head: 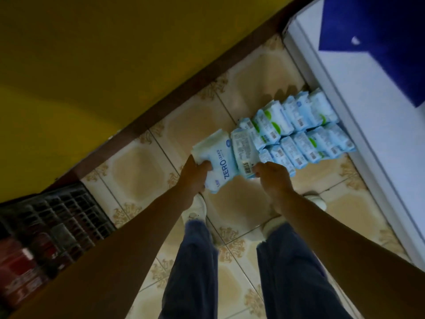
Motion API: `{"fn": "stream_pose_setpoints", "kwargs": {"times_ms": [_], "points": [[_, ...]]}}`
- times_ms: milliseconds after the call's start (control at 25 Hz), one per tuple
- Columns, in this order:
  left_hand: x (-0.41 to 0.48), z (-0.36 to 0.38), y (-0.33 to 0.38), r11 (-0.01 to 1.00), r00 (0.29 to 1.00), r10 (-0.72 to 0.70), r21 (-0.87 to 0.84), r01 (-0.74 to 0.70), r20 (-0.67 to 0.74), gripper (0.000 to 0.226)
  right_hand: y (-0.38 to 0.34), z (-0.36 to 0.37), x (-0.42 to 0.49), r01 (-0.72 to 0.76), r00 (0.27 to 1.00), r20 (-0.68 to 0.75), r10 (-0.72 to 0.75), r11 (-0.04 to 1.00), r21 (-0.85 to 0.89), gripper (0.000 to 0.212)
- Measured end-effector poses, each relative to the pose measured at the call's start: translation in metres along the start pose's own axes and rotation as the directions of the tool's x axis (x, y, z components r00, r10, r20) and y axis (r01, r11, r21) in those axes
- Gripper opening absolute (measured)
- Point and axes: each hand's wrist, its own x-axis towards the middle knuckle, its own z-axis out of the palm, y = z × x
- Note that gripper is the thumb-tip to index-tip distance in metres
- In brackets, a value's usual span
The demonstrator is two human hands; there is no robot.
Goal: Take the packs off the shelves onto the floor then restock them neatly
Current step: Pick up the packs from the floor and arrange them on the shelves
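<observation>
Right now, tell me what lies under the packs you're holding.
Tiled floor shows around the held packs, gripped by left hand and right hand. The rows of packs on the floor begin beside them. The tile directly beneath is covered.

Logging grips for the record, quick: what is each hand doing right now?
Left hand: grips the ZERO LEAKS pack.
Right hand: grips the barcoded pack beside it.

Bare forearms (147, 217) with no sleeves in view, dark blue trousers (190, 261), and pale off-white shoes (273, 223).
</observation>
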Motion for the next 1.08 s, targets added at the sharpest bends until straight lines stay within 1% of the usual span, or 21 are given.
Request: {"fn": "stream_pose_setpoints", "kwargs": {"times_ms": [80, 120, 160, 200, 280, 320, 360, 400, 440, 520, 560, 640, 680, 720, 760, 840, 880, 920, 960, 1000, 1080], "points": [[-0.038, -0.002, 0.03, 0.993, 0.996, 0.024, -0.119, -0.014, 0.081, 0.029, -0.022, -0.031, -0.028, -0.006, 0.997, -0.071, 0.013, 0.995, 0.1, 0.029], [-0.058, -0.002, 0.044, 0.985, 0.991, 0.046, -0.168, -0.025, 0.123, 0.033, -0.033, -0.046, -0.043, -0.016, 0.995, -0.094, 0.033, 0.983, 0.181, 0.029], [-0.074, -0.003, 0.056, 0.977, 0.984, 0.072, -0.21, -0.037, 0.16, 0.034, -0.044, -0.06, -0.059, -0.027, 0.995, -0.084, 0.053, 0.96, 0.28, 0.028], [-0.088, -0.001, 0.068, 0.97, 0.98, 0.08, -0.24, -0.035, 0.18, 0.037, -0.054, -0.073, -0.077, -0.033, 0.998, -0.04, 0.052, 0.925, 0.379, 0.027], [-0.124, 0.005, 0.091, 0.941, 0.964, 0.12, -0.336, -0.035, 0.238, 0.042, -0.073, -0.099, -0.119, -0.064, 0.987, 0.158, -0.024, 0.846, 0.529, 0.018], [-0.143, 0.007, 0.1, 0.924, 0.953, 0.147, -0.381, -0.038, 0.264, 0.039, -0.081, -0.111, -0.142, -0.074, 0.969, 0.236, -0.07, 0.831, 0.551, 0.019], [-0.165, 0.011, 0.11, 0.913, 0.945, 0.179, -0.405, -0.056, 0.274, 0.031, -0.089, -0.122, -0.164, -0.081, 0.954, 0.281, -0.103, 0.816, 0.573, 0.027], [-0.187, 0.015, 0.119, 0.906, 0.94, 0.209, -0.414, -0.083, 0.269, 0.022, -0.098, -0.131, -0.188, -0.057, 0.949, 0.284, -0.136, 0.813, 0.58, 0.03], [-0.211, 0.019, 0.127, 0.911, 0.939, 0.232, -0.396, -0.118, 0.254, 0.016, -0.105, -0.139, -0.209, -0.026, 0.952, 0.259, -0.164, 0.798, 0.602, 0.028], [-0.264, 0.026, 0.143, 0.916, 0.946, 0.268, -0.351, -0.192, 0.182, 0.024, -0.115, -0.151, -0.253, 0.074, 0.955, 0.184, -0.233, 0.787, 0.612, 0.026], [-0.289, 0.029, 0.149, 0.91, 0.943, 0.28, -0.364, -0.2, 0.182, 0.022, -0.12, -0.156, -0.274, 0.128, 0.956, 0.14, -0.259, 0.795, 0.593, 0.024], [-0.328, 0.026, 0.157, 0.914, 0.926, 0.279, -0.366, -0.175, 0.255, 0.031, -0.125, -0.163, -0.315, 0.227, 0.952, 0.042, -0.303, 0.791, 0.568, 0.02], [-0.344, 0.02, 0.16, 0.916, 0.901, 0.295, -0.361, -0.172, 0.318, 0.034, -0.127, -0.164, -0.339, 0.278, 0.945, -0.016, -0.327, 0.778, 0.563, 0.019], [-0.359, 0.013, 0.162, 0.915, 0.859, 0.309, -0.376, -0.15, 0.409, 0.037, -0.129, -0.164, -0.363, 0.333, 0.934, -0.08, -0.349, 0.764, 0.553, 0.019], [-0.368, 0.007, 0.164, 0.918, 0.801, 0.314, -0.379, -0.12, 0.509, 0.042, -0.13, -0.163, -0.386, 0.385, 0.919, -0.155, -0.363, 0.737, 0.556, 0.017], [-0.391, -0.006, 0.17, 0.926, 0.692, 0.328, -0.362, -0.103, 0.643, 0.054, -0.127, -0.157, -0.425, 0.479, 0.878, -0.32, -0.356, 0.643, 0.598, 0.017], [-0.405, -0.012, 0.174, 0.939, 0.644, 0.315, -0.326, -0.107, 0.697, 0.055, -0.121, -0.154, -0.443, 0.509, 0.86, -0.391, -0.327, 0.585, 0.631, 0.013], [-0.417, -0.015, 0.177, 0.948, 0.618, 0.306, -0.291, -0.128, 0.724, 0.055, -0.114, -0.15, -0.459, 0.525, 0.851, -0.434, -0.297, 0.53, 0.666, 0.009], [-0.429, -0.016, 0.178, 0.952, 0.584, 0.305, -0.251, -0.174, 0.753, 0.055, -0.107, -0.146, -0.472, 0.539, 0.842, -0.461, -0.281, 0.49, 0.685, 0.02], [-0.441, -0.015, 0.177, 0.949, 0.552, 0.307, -0.202, -0.243, 0.776, 0.055, -0.101, -0.143, -0.487, 0.551, 0.834, -0.47, -0.289, 0.473, 0.687, 0.036], [-0.468, -0.006, 0.171, 0.905, 0.489, 0.336, -0.132, -0.405, 0.805, 0.038, -0.087, -0.137, -0.518, 0.596, 0.802, -0.497, -0.331, 0.489, 0.637, 0.064]]}}
